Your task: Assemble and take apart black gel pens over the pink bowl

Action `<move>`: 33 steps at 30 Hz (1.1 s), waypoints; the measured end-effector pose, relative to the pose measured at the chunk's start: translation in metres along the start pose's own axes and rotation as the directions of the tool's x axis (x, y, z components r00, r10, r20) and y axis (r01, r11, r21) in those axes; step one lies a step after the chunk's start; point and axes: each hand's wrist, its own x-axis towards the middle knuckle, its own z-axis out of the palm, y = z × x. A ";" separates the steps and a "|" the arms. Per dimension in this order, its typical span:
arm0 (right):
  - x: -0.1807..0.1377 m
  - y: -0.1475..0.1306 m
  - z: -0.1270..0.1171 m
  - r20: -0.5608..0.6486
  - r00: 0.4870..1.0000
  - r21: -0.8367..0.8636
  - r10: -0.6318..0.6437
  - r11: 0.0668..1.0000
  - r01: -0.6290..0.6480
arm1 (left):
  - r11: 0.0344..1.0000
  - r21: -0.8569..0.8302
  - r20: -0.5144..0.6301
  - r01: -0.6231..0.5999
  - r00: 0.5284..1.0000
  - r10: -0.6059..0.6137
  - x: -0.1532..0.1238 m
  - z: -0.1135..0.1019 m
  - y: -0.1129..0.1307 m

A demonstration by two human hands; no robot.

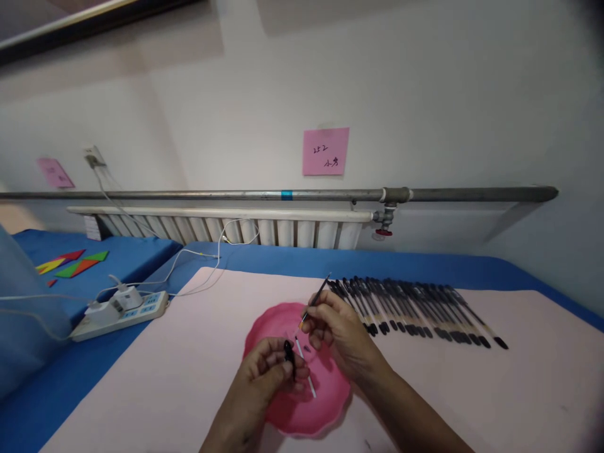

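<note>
Two bare hands raised over a pink dish (325, 412), each grasping a dark part

Head view. Left hand (262, 374): brought in from the bottom edge, forearm angled up and rightward; thumb nearest the camera, fingers curled and pinching a glossy black piece (289, 358), roughly upright, above the dish. Right hand (337, 330): brought in from the lower right, forearm slanted up and leftward; fingers bent and gripping a slim dark rod (317, 297), tilted, upper end to the right, lower end toward the dish centre. Between the hands, a thin white stick (311, 382), partly hidden by the left fingertips; held or merely lying in the dish, impossible to tell. Right of the dish, on the pink-covered tabletop (509, 390): a long row of dark rods (410, 305), side by side, black oval ends toward the camera. Farther left, a white power strip (148, 307).
</note>
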 end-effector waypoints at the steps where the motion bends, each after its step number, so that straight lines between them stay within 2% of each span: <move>1: 0.000 0.000 0.000 0.003 1.000 0.000 0.003 1.000 -0.003 | 0.999 -0.054 -0.014 0.002 1.000 -0.002 0.000 -0.001 0.000; 5: -0.001 0.001 0.001 0.040 0.999 -0.013 0.024 1.000 -0.023 | 0.978 -0.201 -0.122 -0.059 0.992 0.034 0.003 -0.004 0.004; 9: -0.001 0.004 0.001 0.060 0.998 -0.023 0.026 0.999 -0.025 | 0.965 -0.249 -0.202 -0.087 0.979 0.037 0.005 -0.010 0.010; 11: 0.000 0.003 -0.001 0.047 0.999 -0.040 0.002 0.999 -0.001 | 0.982 -0.165 -0.235 -0.097 0.970 0.056 0.005 -0.013 0.012; 14: 0.001 0.002 -0.003 0.023 0.999 -0.302 -0.031 0.952 0.037 | 0.975 0.203 -0.244 -0.094 0.959 0.144 0.003 -0.016 0.012; 15: 0.001 0.002 -0.004 0.024 0.999 -0.413 -0.027 0.910 0.034 | 0.930 0.357 -0.228 -0.088 0.957 0.178 0.002 -0.016 0.011; 17: 0.001 0.004 -0.005 0.031 1.000 -0.584 -0.001 0.811 0.019 | 0.777 0.624 -0.163 -0.079 0.960 0.229 0.000 -0.017 0.008; 19: 0.001 0.009 -0.005 0.039 0.999 -0.676 0.011 0.736 0.018 | 0.600 0.797 -0.092 -0.068 0.968 0.233 0.000 -0.017 0.005; 22: 0.001 0.020 -0.006 0.074 0.997 -0.808 0.009 0.586 0.055 | 0.339 0.940 -0.029 -0.045 0.977 0.211 0.000 -0.014 0.000; 26: -0.001 0.037 -0.007 0.132 0.991 -0.915 0.024 0.386 0.112 | 0.052 0.997 0.046 -0.060 0.972 0.229 0.006 -0.009 -0.009; 30: -0.006 0.044 -0.003 0.175 0.982 -0.958 0.063 0.243 0.155 | -0.084 0.996 0.048 -0.032 0.981 0.188 0.011 -0.008 -0.020; 31: -0.008 0.043 -0.002 0.176 0.982 -0.965 0.074 0.211 0.157 | -0.086 0.995 0.055 -0.040 0.982 0.179 0.012 -0.009 -0.023; 33: -0.010 0.041 0.001 0.163 0.981 -0.977 0.108 0.157 0.145 | -0.052 0.999 -0.001 0.012 0.977 0.214 0.014 -0.012 -0.026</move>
